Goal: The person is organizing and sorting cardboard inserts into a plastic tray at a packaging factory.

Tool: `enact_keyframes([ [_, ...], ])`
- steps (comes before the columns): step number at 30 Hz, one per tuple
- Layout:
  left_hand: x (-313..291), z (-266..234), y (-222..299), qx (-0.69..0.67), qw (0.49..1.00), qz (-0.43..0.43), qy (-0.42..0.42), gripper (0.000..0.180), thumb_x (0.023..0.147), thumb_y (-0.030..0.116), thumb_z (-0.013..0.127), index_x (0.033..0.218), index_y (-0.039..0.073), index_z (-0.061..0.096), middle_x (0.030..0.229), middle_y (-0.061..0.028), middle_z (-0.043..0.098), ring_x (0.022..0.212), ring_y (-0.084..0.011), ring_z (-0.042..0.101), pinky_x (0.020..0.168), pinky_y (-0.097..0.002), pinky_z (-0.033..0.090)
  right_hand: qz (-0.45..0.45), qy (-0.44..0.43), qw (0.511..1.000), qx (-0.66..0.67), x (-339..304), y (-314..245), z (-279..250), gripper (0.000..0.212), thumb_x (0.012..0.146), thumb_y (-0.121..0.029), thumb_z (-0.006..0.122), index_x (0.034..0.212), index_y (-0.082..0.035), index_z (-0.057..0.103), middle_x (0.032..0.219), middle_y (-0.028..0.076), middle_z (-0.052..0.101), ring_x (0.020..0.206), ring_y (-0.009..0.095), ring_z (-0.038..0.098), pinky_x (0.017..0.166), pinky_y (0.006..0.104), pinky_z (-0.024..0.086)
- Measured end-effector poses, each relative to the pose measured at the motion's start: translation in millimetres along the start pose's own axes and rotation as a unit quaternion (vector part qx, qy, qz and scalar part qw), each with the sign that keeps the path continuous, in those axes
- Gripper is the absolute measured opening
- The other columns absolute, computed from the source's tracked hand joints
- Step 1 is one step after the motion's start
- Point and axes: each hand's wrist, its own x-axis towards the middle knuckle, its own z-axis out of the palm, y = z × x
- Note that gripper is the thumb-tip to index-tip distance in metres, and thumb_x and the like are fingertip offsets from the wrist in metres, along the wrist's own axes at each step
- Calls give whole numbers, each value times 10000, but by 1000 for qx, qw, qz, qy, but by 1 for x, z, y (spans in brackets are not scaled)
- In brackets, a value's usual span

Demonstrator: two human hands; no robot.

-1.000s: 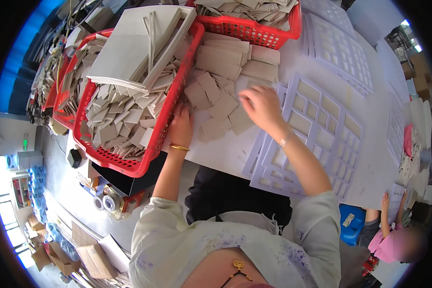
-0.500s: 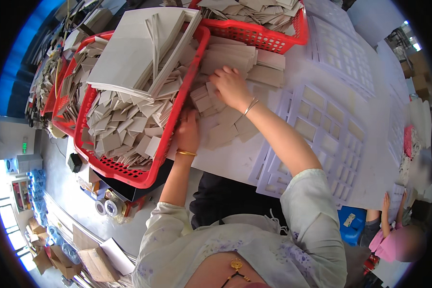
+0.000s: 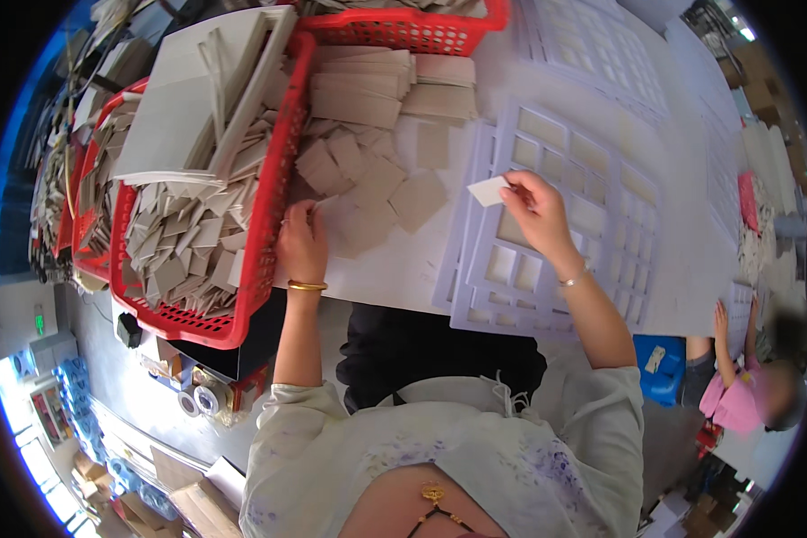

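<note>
My right hand (image 3: 540,215) pinches a small pale cardboard piece (image 3: 488,190) by its edge, above a white grid-like frame with many rectangular openings (image 3: 486,291). Under that frame a second one sticks out on its left side. My left hand (image 3: 302,244) rests on the table against the side of the red basket (image 3: 281,193), its fingers curled together. Whatever it may hold is hidden. Just beyond and right of it lie loose grey cardboard pieces (image 3: 419,201), some overlapping. Farther back are neat rows of larger cardboard strips (image 3: 357,106).
Small cardboard pieces fill the red basket, with a stack of large boards (image 3: 193,99) on top. Another red basket (image 3: 403,29) stands at the back. More white frames (image 3: 592,58) lie at the back right. A person in pink (image 3: 740,399) is at the far right.
My right hand has left the loose cardboard pieces and moved right, over the white frame, now with a small pale piece in its fingers. My left hand stays beside the basket.
</note>
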Motion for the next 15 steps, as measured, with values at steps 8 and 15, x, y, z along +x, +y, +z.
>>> enact_keyframes([
  [8, 2, 15, 74, -307, 947, -94, -2, 153, 848, 41, 659, 982, 24, 588, 794, -28, 605, 636, -76, 532, 527, -213, 429, 115, 62, 991, 0, -90, 3, -75, 131, 863, -19, 625, 989, -15, 589, 860, 8, 652, 715, 41, 562, 638, 196, 462],
  [15, -11, 30, 177, -342, 878, 57, -330, 173, 806, 26, 644, 977, 49, 621, 836, -76, 656, 687, -174, 608, 587, -277, 477, 128, -49, 990, -41, -105, -8, -60, 92, 854, -26, 618, 944, -23, 597, 810, 14, 631, 691, 61, 567, 614, 218, 458],
])
